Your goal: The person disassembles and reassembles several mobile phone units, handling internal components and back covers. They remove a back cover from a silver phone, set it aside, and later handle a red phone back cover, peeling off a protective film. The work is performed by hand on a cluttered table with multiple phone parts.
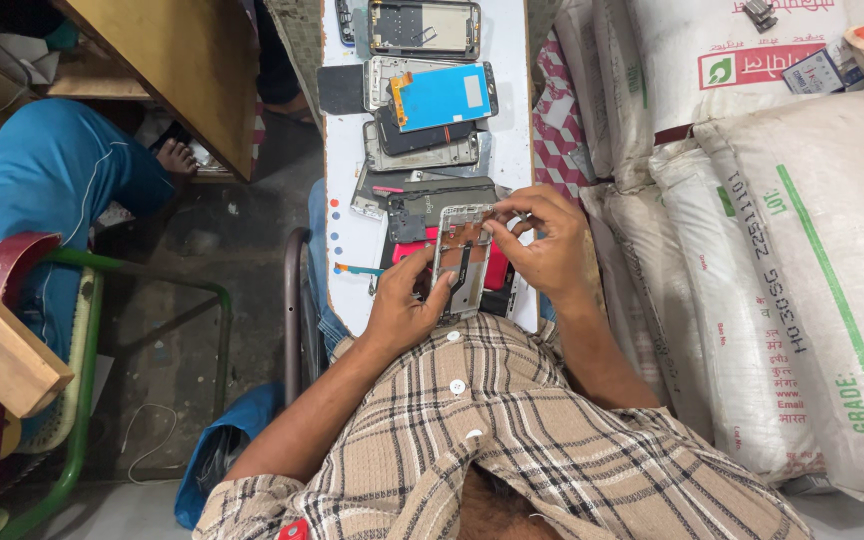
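Narrow white board (352,240) laid across the person's lap serves as the bench, cramped between stacked white sacks (802,280) on the right and a dark concrete floor on the left.

Opened phone frame (462,262), silver-edged with copper-brown shielding showing inside, sits at the near end of the board, held up slightly between both hands. Left hand (404,305) grips its lower left edge, fingers curled around the side, thumb lying along the frame. Right hand (549,245) closes over the upper right corner, fingertips (497,216) pinched together at the top edge; whether they hold a small part there cannot be told.

Red phone piece (497,270) lies under the frame. Just beyond: a dark back cover (442,195), then a stack of grey frames topped by a screen with blue film (444,96), and another bare frame (424,28) at the far end. Teal-handled tool (357,269) lies on the board beside the left hand.

Left of the board: green metal chair (82,380), wooden table (177,60), another person in blue clothing (47,180).
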